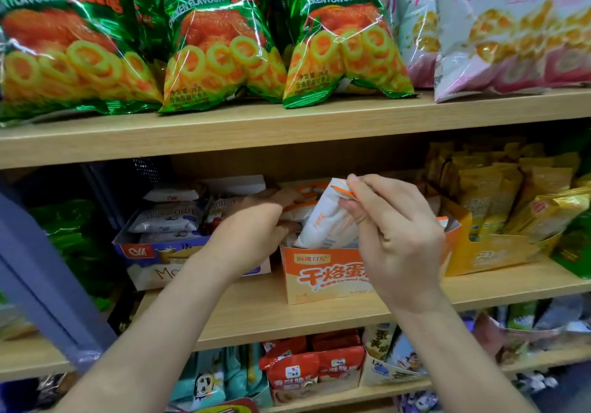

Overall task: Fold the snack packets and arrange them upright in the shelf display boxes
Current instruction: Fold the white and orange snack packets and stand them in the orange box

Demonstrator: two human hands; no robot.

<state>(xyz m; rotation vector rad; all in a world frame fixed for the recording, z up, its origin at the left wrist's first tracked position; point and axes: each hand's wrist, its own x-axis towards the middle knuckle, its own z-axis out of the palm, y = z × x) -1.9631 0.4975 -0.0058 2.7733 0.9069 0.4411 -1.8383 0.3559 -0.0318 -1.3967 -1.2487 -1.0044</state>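
Above the orange box (323, 280) — white packet (326, 220), orange-edged, tilted.

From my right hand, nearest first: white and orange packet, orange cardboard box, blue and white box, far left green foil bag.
1. white and orange packet, pinched in the right hand.
2. orange cardboard box, just below.
3. blue and white box, left, same shelf.
4. far left green foil bag, upper shelf.

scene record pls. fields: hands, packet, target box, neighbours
right hand: pinches top edge of white-orange packet
left hand: fingers reach into orange display box; grip unclear
packet state: tilted, lower end inside orange display box
neighbours: blue box on left, yellow box on right
support: wooden shelf
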